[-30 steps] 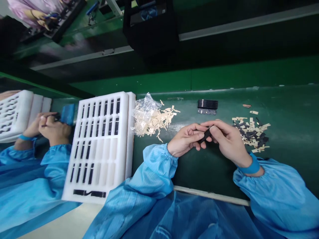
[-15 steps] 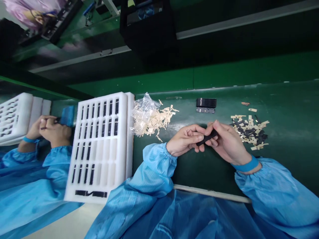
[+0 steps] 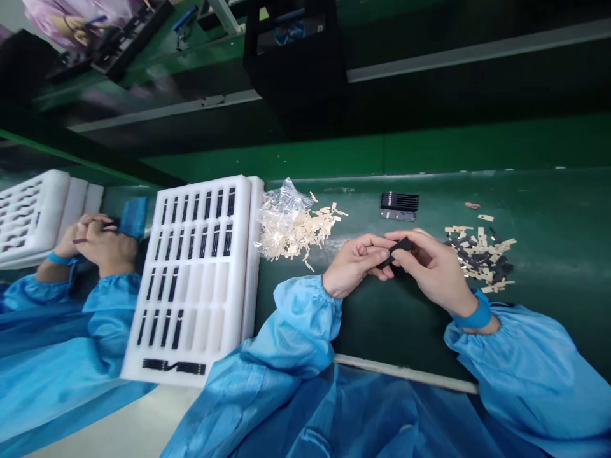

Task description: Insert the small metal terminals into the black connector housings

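Note:
My left hand [image 3: 356,264] and my right hand [image 3: 432,267] meet over the green table [image 3: 548,210], both pinching one small black strip part [image 3: 398,249] between their fingertips. Both arms wear blue sleeves. To the right of my right hand lies a heap of black parts mixed with beige tabs [image 3: 480,257]. Beyond my left hand lies a clear plastic bag with a pile of beige tabs [image 3: 296,226]. A short row of black parts [image 3: 400,202] is laid out farther back.
A white foam tray [image 3: 193,280] with slots, many holding black strips, lies to my left. Beyond it a co-worker's hands [image 3: 98,245] in blue sleeves hold a small part, near another white tray [image 3: 33,210]. The table's pale front edge [image 3: 405,374] runs below my wrists.
My right hand's fingers have shifted on the black part, turning it slightly between the two hands. The view has drifted a little. The co-worker's hands stay in the same place.

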The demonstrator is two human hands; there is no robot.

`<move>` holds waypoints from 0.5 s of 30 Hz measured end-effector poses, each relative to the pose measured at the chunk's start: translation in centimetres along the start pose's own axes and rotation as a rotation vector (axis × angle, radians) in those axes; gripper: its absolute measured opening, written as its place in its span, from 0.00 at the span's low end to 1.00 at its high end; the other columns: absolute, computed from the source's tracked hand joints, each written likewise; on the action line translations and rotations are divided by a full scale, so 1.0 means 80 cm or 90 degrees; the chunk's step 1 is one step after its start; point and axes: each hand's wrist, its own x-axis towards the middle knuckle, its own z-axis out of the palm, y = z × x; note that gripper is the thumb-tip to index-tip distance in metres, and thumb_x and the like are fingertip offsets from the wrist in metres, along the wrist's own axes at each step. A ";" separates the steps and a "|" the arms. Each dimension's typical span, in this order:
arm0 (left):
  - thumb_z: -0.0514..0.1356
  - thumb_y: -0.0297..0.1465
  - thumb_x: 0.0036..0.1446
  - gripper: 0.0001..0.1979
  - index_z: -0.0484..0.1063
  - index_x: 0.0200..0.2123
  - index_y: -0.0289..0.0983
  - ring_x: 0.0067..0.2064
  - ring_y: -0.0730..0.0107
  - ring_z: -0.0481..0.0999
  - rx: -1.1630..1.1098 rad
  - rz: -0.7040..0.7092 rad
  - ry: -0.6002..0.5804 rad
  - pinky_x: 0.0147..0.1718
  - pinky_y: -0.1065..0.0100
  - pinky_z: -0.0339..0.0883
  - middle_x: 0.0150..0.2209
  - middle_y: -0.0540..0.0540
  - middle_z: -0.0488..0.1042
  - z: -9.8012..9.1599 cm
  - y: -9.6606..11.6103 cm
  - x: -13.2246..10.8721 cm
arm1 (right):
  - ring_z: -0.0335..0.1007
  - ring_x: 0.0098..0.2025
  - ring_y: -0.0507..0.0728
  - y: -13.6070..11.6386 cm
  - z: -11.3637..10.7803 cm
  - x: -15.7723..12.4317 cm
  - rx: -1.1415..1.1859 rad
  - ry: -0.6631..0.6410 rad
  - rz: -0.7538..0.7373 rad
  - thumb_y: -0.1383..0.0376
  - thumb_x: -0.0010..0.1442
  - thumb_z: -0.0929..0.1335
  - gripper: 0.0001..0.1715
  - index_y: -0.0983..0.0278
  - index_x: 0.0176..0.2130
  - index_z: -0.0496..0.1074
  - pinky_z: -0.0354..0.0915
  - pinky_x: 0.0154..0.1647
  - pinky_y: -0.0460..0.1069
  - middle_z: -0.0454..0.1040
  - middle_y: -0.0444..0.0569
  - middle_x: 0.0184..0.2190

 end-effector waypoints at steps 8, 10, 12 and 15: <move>0.71 0.44 0.55 0.23 0.74 0.45 0.33 0.30 0.72 0.81 0.120 0.093 0.047 0.31 0.70 0.75 0.37 0.43 0.83 0.003 -0.007 0.003 | 0.67 0.25 0.51 0.002 -0.016 0.009 -0.076 0.066 0.019 0.52 0.70 0.67 0.20 0.62 0.44 0.82 0.64 0.28 0.48 0.73 0.46 0.27; 0.70 0.45 0.56 0.23 0.74 0.45 0.33 0.30 0.72 0.81 0.139 0.095 0.055 0.32 0.69 0.75 0.36 0.43 0.83 0.002 -0.009 0.004 | 0.64 0.23 0.51 0.004 -0.018 0.011 0.010 0.044 0.083 0.48 0.71 0.64 0.26 0.64 0.42 0.82 0.61 0.24 0.47 0.71 0.45 0.24; 0.70 0.45 0.57 0.23 0.74 0.45 0.33 0.30 0.72 0.81 0.153 0.099 0.057 0.32 0.69 0.76 0.35 0.43 0.83 0.001 -0.011 0.005 | 0.62 0.21 0.50 0.004 -0.019 0.013 0.068 0.030 0.124 0.44 0.71 0.63 0.30 0.65 0.42 0.81 0.59 0.22 0.46 0.70 0.44 0.22; 0.70 0.44 0.57 0.22 0.74 0.45 0.33 0.30 0.72 0.81 0.165 0.101 0.052 0.31 0.71 0.75 0.34 0.44 0.82 0.001 -0.014 0.007 | 0.62 0.21 0.50 -0.002 -0.021 0.015 0.027 0.003 0.128 0.45 0.64 0.71 0.26 0.65 0.42 0.80 0.57 0.20 0.45 0.71 0.43 0.21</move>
